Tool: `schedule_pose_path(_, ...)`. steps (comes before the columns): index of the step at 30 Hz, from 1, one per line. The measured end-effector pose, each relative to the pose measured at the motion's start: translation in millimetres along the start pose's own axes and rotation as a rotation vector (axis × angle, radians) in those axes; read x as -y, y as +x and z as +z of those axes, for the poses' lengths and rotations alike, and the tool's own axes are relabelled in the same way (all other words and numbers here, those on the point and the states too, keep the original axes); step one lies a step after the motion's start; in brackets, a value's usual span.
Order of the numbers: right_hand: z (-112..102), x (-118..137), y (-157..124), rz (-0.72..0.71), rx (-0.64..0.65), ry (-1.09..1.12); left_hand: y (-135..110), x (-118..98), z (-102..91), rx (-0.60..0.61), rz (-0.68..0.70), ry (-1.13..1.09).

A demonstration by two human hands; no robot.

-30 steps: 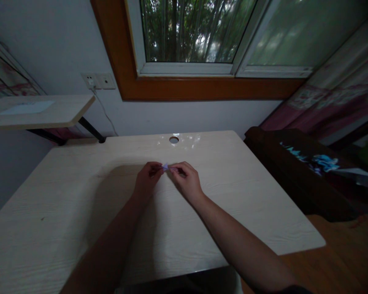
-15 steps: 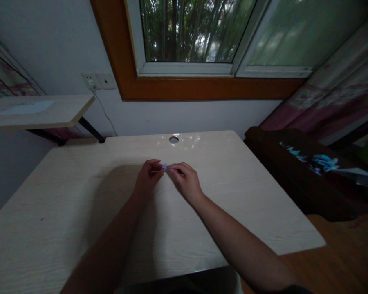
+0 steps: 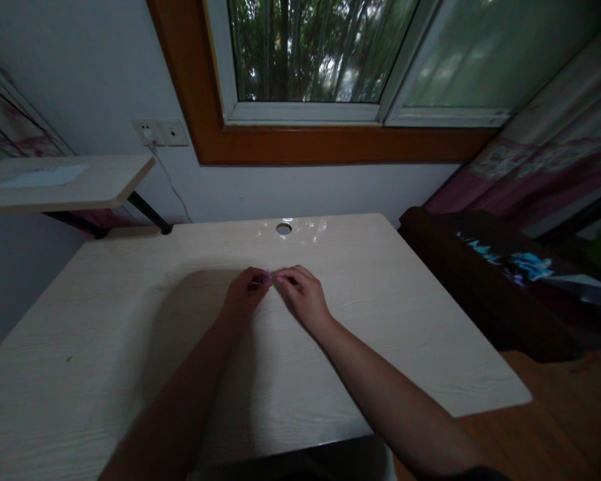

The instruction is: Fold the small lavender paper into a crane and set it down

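Note:
A small pale purple piece (image 3: 268,274), perhaps folded paper, shows between the fingertips above the desk. My left hand (image 3: 244,294) is closed in a pinch on it, and the fingers cover most of its shape. Just to the right, my right hand (image 3: 304,290) has thumb and forefinger pressed together, their tips almost at the piece. What those right fingertips hold is too small to make out. Both hands are low over the middle of the light wood-grain desk (image 3: 380,321).
A round cable hole (image 3: 284,229) sits near the desk's back edge. At the left, a raised shelf (image 3: 95,194) on black legs holds a white sheet (image 3: 43,176). A dark brown piece of furniture (image 3: 461,280) with bright blue items stands right of the desk. A window is behind.
My left hand has turned slightly and its fingers have curled lower, so less of the purple piece shows. The right hand has hardly moved.

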State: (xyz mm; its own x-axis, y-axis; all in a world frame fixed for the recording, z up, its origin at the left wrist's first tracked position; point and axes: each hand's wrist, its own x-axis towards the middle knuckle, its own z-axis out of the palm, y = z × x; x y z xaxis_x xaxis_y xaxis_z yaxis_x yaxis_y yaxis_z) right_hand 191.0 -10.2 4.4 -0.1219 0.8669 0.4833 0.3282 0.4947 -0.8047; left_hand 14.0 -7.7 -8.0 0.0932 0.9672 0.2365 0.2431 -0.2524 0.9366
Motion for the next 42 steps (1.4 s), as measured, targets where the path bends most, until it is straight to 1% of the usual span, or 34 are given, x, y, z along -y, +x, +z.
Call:
schedule_pose_path(3,0.0,1.3,-0.4,0.001,-0.006,-0.008,-0.3,-1.3,0.7,-0.017,-0.010,0.028)
schedule_pose_path(9,1.0,-0.4,-0.5,0.014,-0.035,-0.038,-0.3,0.9,1.5,-0.059,-0.023,0.016)
schedule_pose_path(14,2.6,-2.0,-0.9,0.010,-0.011,-0.022,-0.2,2.0,0.5,-0.035,-0.009,0.053)
schedule_pose_path(20,3.8,-4.3,-1.2,-0.009,-0.003,-0.044,-0.4,5.2,1.0,-0.040,-0.006,0.068)
schedule_pose_path(24,3.9,-4.0,-1.4,-0.002,-0.005,-0.070,-0.4,1.5,0.9,-0.032,-0.025,0.074)
schedule_pose_path(29,5.7,-1.6,-2.4,0.015,-0.029,-0.072,-0.8,-4.0,0.1,-0.034,-0.011,0.104)
schedule_pose_path(34,5.8,-0.3,-2.6,0.019,-0.026,-0.078,-1.4,-0.9,0.3,-0.049,0.000,0.106)
schedule_pose_path(42,3.9,0.9,-1.7,0.009,-0.002,-0.075,-0.7,-0.1,-0.8,-0.019,0.024,0.132)
